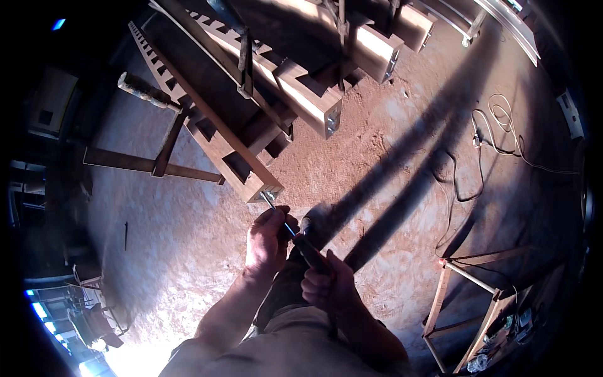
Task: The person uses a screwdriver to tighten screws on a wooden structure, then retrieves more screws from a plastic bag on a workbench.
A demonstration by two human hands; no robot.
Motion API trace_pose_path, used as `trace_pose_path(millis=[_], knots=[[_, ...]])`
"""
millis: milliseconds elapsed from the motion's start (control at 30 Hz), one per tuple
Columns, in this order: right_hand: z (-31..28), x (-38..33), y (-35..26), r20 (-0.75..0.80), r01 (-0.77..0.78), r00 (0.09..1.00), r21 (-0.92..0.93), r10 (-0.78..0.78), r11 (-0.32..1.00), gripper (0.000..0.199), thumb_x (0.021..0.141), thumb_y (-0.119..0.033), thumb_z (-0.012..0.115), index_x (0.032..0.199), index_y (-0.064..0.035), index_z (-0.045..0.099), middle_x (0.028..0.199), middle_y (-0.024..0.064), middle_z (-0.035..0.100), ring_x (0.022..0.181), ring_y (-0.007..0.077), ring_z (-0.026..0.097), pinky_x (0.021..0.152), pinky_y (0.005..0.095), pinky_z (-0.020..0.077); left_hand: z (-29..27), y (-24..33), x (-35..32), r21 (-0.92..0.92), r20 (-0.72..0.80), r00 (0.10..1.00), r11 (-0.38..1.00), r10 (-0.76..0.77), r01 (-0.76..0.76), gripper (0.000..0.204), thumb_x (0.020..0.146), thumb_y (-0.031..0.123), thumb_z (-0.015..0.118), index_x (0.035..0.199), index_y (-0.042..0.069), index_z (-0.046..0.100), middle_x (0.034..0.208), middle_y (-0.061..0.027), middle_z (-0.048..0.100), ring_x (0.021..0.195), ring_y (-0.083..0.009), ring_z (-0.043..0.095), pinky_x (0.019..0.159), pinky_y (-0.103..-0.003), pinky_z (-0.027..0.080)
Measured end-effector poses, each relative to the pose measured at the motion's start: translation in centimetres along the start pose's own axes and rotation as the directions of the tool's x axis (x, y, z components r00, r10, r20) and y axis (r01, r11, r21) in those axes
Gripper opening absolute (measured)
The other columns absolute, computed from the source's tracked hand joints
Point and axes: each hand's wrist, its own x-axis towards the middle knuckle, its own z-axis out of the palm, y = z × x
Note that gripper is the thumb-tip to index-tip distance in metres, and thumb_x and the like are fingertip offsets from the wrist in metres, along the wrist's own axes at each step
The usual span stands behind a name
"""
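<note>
My right hand [328, 283] is wrapped round the dark handle of a screwdriver [310, 252]. Its thin metal shaft points up and left to the end of a long notched wooden beam [217, 143]. Beside the shaft, the fingers of my left hand [266, 241] are closed in a pinch near its front part; whether they also hold a small screw is hidden. A metal plate [271, 193] is set into the beam's near end, and the shaft's tip appears to meet it. The beam rests on a wooden trestle [164, 147].
More notched beams [308, 100] with metal end fittings lie parallel to the right, on wooden supports. A cable [480, 169] snakes over the dusty floor at right. At lower right stands a wooden frame stand [468, 289] carrying small items.
</note>
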Motion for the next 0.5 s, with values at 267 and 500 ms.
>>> trace_pose_path(millis=[267,500], knots=[[1.1,0.3,-1.1,-0.149,0.058,0.97,-0.627,-0.192,0.777,0.035,0.095,-0.028,0.051,0.125,-0.0101,0.05,0.059,-0.0004,0.043,0.051,0.0115,0.048,0.046,0.0287,0.0411,0.4,-0.1,0.0,-0.006,-0.042,0.999,1.0,-0.001,0.001,0.023,0.095,0.016,0.046,0.107,-0.003,0.053,0.079,-0.0093,0.058,0.072,-0.0194,0.057,0.066,-0.032,0.046],[2.2,0.4,-2.1,-0.221,0.05,0.954,-0.546,-0.201,0.836,0.039,0.092,-0.021,0.056,0.128,-0.0102,0.048,0.059,-0.0014,0.044,0.049,0.0113,0.047,0.043,0.0256,0.0393,0.1,-0.1,0.9,-0.021,-0.035,0.999,1.0,-0.007,0.006,0.022,0.095,0.016,0.047,0.104,-0.004,0.053,0.079,-0.01,0.058,0.072,-0.0208,0.057,0.067,-0.033,0.047]])
